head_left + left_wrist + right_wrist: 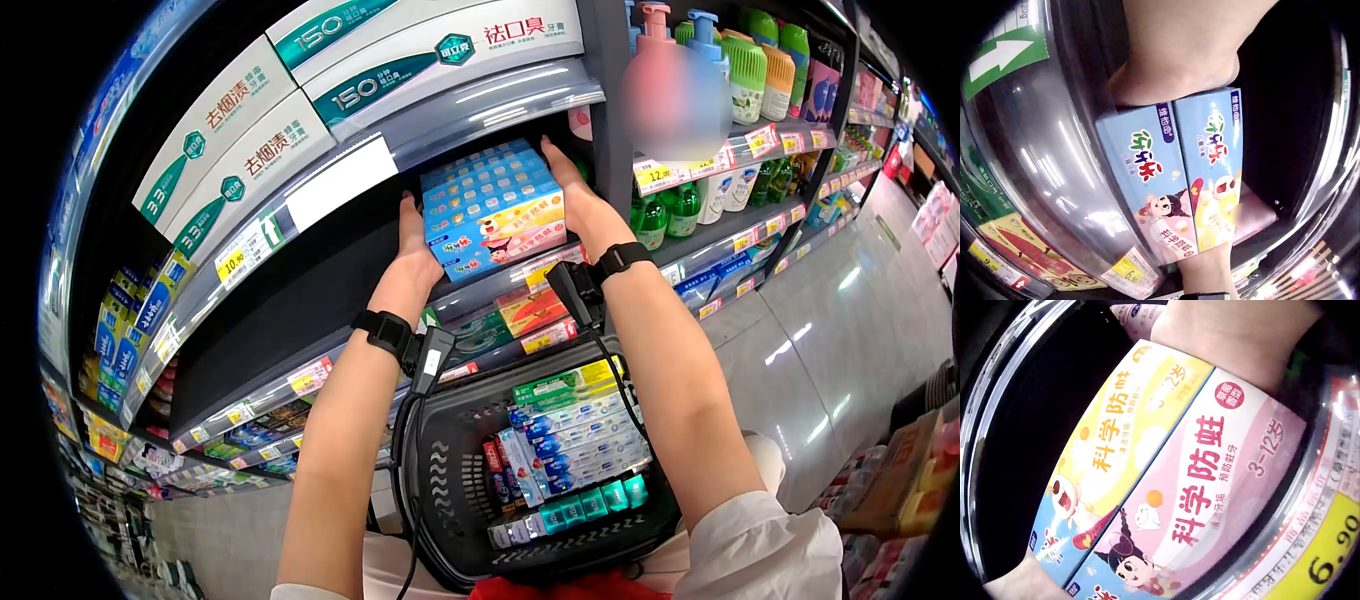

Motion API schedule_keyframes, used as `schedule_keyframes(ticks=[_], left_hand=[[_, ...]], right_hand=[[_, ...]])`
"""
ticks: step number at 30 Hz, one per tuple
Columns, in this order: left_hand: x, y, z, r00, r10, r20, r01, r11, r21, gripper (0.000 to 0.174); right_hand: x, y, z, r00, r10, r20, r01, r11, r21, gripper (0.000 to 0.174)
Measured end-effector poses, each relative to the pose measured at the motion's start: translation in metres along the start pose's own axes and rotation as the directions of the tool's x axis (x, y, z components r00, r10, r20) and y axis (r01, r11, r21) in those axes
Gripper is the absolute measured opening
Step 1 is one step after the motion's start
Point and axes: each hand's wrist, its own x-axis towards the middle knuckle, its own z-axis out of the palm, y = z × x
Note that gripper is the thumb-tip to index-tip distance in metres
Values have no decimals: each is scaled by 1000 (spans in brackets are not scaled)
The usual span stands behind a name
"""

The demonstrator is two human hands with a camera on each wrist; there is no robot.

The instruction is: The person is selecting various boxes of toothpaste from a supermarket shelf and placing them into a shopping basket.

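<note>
Both my hands hold a block of stacked children's toothpaste boxes (490, 215) at the shelf, one hand at each side. Blue tops face up in the head view, and the near ends carry yellow and pink cartoon prints. My left hand (417, 245) holds the left side, partly hidden by the boxes. On the opposite side, my right hand (578, 195) lies along the block with a fingertip at its far corner. Two box fronts (1147, 181) show side by side in the left wrist view. In the right wrist view, the yellow box (1113, 437) and pink box (1210, 469) lie against each other.
Below my arms is a dark basket (445, 500) holding several toothpaste boxes (585, 440). Large white toothpaste cartons (250, 140) stand on the shelf above. Pump bottles (655, 60) fill the shelf at right. A price rail (550, 270) runs along the shelf's front edge.
</note>
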Motion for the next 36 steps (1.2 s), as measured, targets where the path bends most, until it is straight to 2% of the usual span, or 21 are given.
schedule_keyframes(ticks=[7, 13, 16, 18, 21, 22, 23, 25, 26, 27, 29, 31, 33, 35, 36], left_hand=[[11, 0, -8, 1000, -3, -7, 2, 1000, -19, 62], [24, 0, -22, 1000, 6, 30, -5, 1000, -29, 61], [26, -4, -21, 993, 48, 110, -45, 998, -32, 60], [24, -4, -19, 994, 40, 104, -38, 999, -22, 71], [25, -3, -19, 997, 55, 59, -55, 998, -9, 71], [27, -2, -20, 997, 53, 61, -53, 999, -2, 71], [28, -1, -21, 997, 48, 53, -46, 999, -29, 66], [32, -1, -23, 998, 33, 52, -30, 998, -54, 62], [33, -1, -23, 997, 28, 70, -23, 997, -70, 62], [34, -2, -24, 996, 23, 85, -16, 996, -85, 63], [34, -1, -25, 993, 17, 120, -7, 996, -84, 66], [34, 0, -26, 994, 3, 109, 4, 998, -69, 68], [30, 1, -24, 995, 3, 101, 1, 999, -46, 68], [27, 0, -23, 996, -4, 90, 7, 1000, -26, 69], [25, 0, -23, 995, -1, 98, 2, 1000, -15, 70]], right_hand=[[1, 1, -2, 998, -40, -47, 37, 998, -53, 48], [-3, 4, -2, 994, -87, -68, 89, 995, 35, 54], [9, 6, -11, 983, -150, -105, 155, 987, 42, 61], [3, 7, -12, 992, -128, 6, 128, 991, -37, 68], [12, 11, -21, 983, -184, 8, 184, 980, -80, 73], [-16, 6, -7, 979, -202, -22, 198, 973, -118, 76], [-16, 13, -9, 978, -205, -28, 201, 973, -113, 76], [-26, 18, -8, 921, -386, -43, 357, 885, -300, 77], [-47, 17, -8, 955, -296, -8, 274, 894, -355, 78], [-76, 16, 10, 937, -346, -34, 319, 895, -311, 74], [-47, 37, -10, 845, -534, 31, 481, 734, -480, 70], [-82, 32, 3, 808, -586, 60, 486, 605, -631, 65], [-114, 29, 5, 790, -597, 137, 538, 568, -623, 66], [-137, 22, -4, 763, -633, 128, 524, 491, -696, 67], [-148, 15, -15, 754, -634, 173, 540, 447, -714, 68]])
